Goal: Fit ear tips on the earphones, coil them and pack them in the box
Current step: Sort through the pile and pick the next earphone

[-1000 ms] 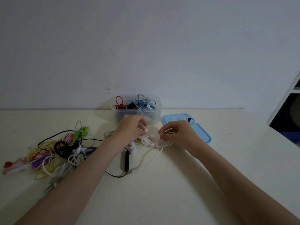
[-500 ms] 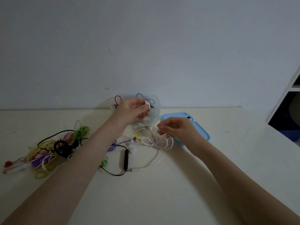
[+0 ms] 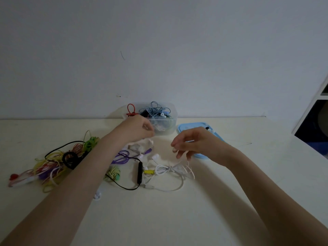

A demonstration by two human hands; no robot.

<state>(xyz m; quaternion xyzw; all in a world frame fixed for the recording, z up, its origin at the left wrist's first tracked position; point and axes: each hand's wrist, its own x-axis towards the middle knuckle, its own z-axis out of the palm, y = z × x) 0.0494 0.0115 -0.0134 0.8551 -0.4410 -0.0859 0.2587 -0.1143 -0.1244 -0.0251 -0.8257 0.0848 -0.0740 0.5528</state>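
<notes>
I have brought my left hand (image 3: 137,128) down from the box (image 3: 160,119), fingers curled, contents unclear. Right hand (image 3: 193,142) fingers hang loose. White earphones (image 3: 168,170) lie uncoiled nearer me than the box.

A: White earphones (image 3: 168,170) lie loose on the table, well in front of the clear box (image 3: 164,121), cord bunched in small loops with one long loop trailing nearer the camera.

B: One white bud (image 3: 155,156) sits apart, between the bunch and the box. And the box?

A: Upright, lid off, holding blue, red and black cords with a white bud on top. Its blue lid (image 3: 192,126) lies flat just right of the box.
</notes>
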